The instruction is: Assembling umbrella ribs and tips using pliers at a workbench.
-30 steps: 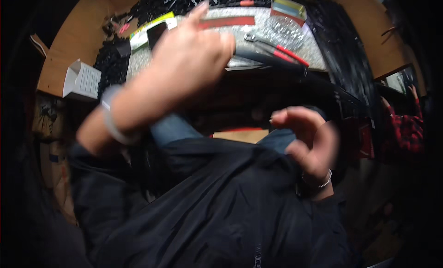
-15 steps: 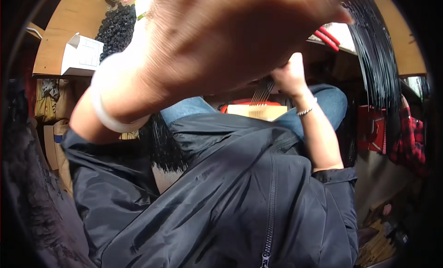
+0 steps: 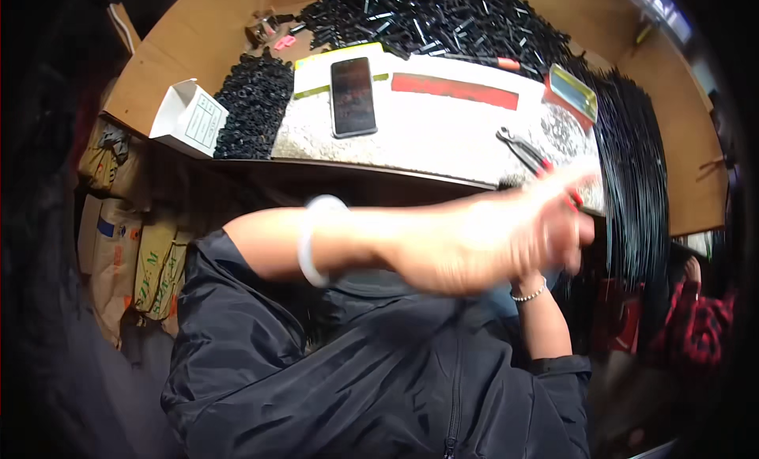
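My left hand (image 3: 482, 241), with a white bangle on its wrist, reaches across to the right, close to the camera. Motion smears its fingers, so their grip is unclear. Behind it my right hand (image 3: 527, 283) is mostly hidden; only a small part shows above a beaded bracelet, and whatever it holds is covered. Just beyond the left hand lie pliers (image 3: 520, 149) with dark jaws and red handles, on a pale, worn board (image 3: 451, 143). A bundle of long thin black rods (image 3: 632, 158) hangs over the table edge to the right of the fingertips.
A dark phone (image 3: 353, 97) and a red strip (image 3: 455, 91) rest on the board. Beyond it spreads a heap of black tube-like pieces (image 3: 435, 20). Small black parts (image 3: 253, 103) and a white box (image 3: 190, 119) stand left. A red plaid sleeve (image 3: 696, 324) shows at right.
My left hand has dropped from high in front of the camera and swung right, now covering most of the right hand. The view has shifted up, bringing the tabletop in.
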`<move>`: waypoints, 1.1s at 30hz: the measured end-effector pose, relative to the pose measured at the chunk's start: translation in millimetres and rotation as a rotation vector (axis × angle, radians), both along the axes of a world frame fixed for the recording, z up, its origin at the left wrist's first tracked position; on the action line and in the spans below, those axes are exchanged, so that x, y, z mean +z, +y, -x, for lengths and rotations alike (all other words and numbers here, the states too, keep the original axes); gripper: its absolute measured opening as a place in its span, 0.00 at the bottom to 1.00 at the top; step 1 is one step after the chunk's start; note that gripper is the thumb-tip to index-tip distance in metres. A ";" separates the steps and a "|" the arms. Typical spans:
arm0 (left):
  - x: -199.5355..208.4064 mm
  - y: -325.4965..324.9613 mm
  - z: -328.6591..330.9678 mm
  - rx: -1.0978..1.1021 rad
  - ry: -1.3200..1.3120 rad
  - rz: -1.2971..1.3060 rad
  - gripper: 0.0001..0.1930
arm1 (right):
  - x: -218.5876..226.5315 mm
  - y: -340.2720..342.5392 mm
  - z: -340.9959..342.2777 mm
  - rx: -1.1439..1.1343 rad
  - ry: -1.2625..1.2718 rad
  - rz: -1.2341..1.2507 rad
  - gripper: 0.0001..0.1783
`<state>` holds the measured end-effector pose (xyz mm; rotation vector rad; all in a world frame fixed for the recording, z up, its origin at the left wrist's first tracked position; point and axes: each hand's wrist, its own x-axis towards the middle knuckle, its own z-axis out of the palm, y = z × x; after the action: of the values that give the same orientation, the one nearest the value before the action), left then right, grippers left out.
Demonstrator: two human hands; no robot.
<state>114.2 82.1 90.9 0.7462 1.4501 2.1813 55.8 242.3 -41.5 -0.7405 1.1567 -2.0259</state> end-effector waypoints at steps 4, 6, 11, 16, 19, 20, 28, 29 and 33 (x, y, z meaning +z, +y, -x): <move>-15.6 12.9 -1.5 -0.153 0.099 0.212 0.42 | -11.3 -1.3 28.3 -0.047 -0.155 -0.398 0.30; -16.6 -14.5 52.2 -0.133 0.087 0.274 0.29 | -83.6 29.6 30.7 -0.147 -0.042 -0.430 0.27; -87.9 -155.9 182.4 0.985 0.132 1.572 0.20 | -30.5 5.2 29.7 -0.140 -0.154 -0.286 0.25; -125.4 -237.1 256.4 0.525 0.016 2.029 0.18 | -31.2 1.0 41.0 -0.121 -0.173 -0.289 0.25; -108.7 -208.9 259.8 0.659 -0.041 2.055 0.16 | -35.7 10.5 47.5 -0.159 -0.185 -0.302 0.25; -91.4 -197.9 253.1 0.562 -0.082 2.073 0.16 | -35.9 11.5 49.0 -0.161 -0.200 -0.293 0.24; -92.9 -198.2 256.9 0.939 0.647 1.669 0.11 | -31.8 12.1 54.3 -0.164 -0.205 -0.284 0.24; -88.7 -187.6 270.1 1.009 0.609 1.464 0.11 | -32.1 12.2 55.0 -0.162 -0.191 -0.292 0.24; -99.6 -136.5 310.6 0.965 0.428 1.358 0.18 | -31.7 13.2 55.6 -0.166 -0.197 -0.289 0.24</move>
<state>-196.3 -54.4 -8.6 -0.0792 3.3131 0.8179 0.2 255.5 -73.2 -0.3041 1.3911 -1.9547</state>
